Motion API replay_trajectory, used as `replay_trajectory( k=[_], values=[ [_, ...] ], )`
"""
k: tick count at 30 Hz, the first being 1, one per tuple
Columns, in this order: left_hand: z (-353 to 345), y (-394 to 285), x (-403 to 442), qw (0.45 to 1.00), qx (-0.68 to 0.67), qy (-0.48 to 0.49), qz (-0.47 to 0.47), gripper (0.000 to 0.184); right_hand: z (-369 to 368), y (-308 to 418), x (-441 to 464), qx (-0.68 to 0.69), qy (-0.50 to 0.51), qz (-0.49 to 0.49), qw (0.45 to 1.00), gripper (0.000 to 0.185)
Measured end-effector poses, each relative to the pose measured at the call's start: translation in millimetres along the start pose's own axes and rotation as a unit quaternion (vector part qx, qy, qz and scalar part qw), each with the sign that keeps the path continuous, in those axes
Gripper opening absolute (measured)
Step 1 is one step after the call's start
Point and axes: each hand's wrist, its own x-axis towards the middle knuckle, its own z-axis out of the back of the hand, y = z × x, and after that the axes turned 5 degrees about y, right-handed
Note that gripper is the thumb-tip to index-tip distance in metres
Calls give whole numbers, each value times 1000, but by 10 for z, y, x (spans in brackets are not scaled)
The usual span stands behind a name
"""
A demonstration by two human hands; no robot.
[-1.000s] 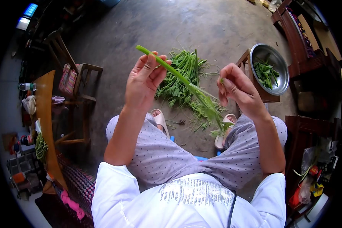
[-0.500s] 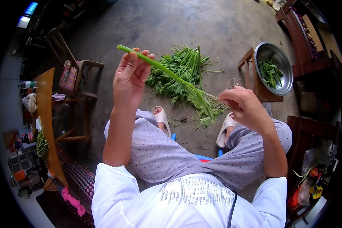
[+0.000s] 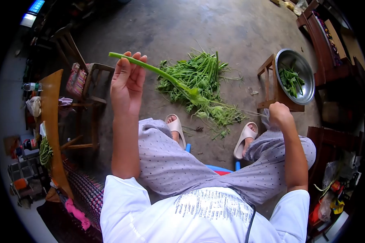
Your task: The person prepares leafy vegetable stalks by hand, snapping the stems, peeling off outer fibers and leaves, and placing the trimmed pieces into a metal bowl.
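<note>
My left hand [image 3: 127, 83] is raised, its thumb and fingers pinched round the thick end of a long green leafy stalk [image 3: 160, 73]. The stalk slants down to the right, its leaves and thin tendrils hanging in front of the pile. Over my knee, my right hand [image 3: 280, 114] is closed on a thin pale strand [image 3: 249, 110] that stretches taut from the stalk's leafy part. Its fingertips are turned away from view. Behind the stalk, a heap of leafy green stalks [image 3: 202, 69] lies on the floor.
At the right, a metal basin [image 3: 310, 87] holding cut green pieces [image 3: 290, 81] rests on a wooden stool [image 3: 267, 71]. A wooden chair [image 3: 97, 67] and a tabletop edge [image 3: 50, 109] stand at the left. Both slippered feet are near the heap.
My hands have moved apart: the left with the stalk to the left, the right outward to the right and slightly down. The strand between stalk and right hand now shows much longer.
</note>
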Motion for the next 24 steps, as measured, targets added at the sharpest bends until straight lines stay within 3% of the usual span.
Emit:
replay_trajectory(
  k=[4,6,8,11,13,14,16,20,24],
  values=[
    [-105,68,-114,999,32,24,27,24,58,109,0,10,-62,28,998,17],
    [-179,137,-167,997,70,15,35,25,96,143,-68,57,-258,140,954,15],
    [-264,206,-239,984,155,58,63,25,289,317,-202,193,-363,255,875,16],
    [-397,364,-360,965,219,109,94,26,767,662,-652,309,-296,260,866,16],
    [-490,473,-443,948,249,163,110,25,853,803,-834,460,-285,309,782,15],
    [-516,534,-482,948,246,166,114,25,850,858,-858,461,-285,303,784,15],
    [-557,642,-554,928,287,211,111,24,841,928,-898,513,-338,383,690,18],
    [-637,780,-633,915,317,239,76,24,872,940,-974,460,-400,400,685,17],
    [-703,828,-658,879,405,252,13,21,862,944,-1003,492,-389,380,680,14]
  ],
)
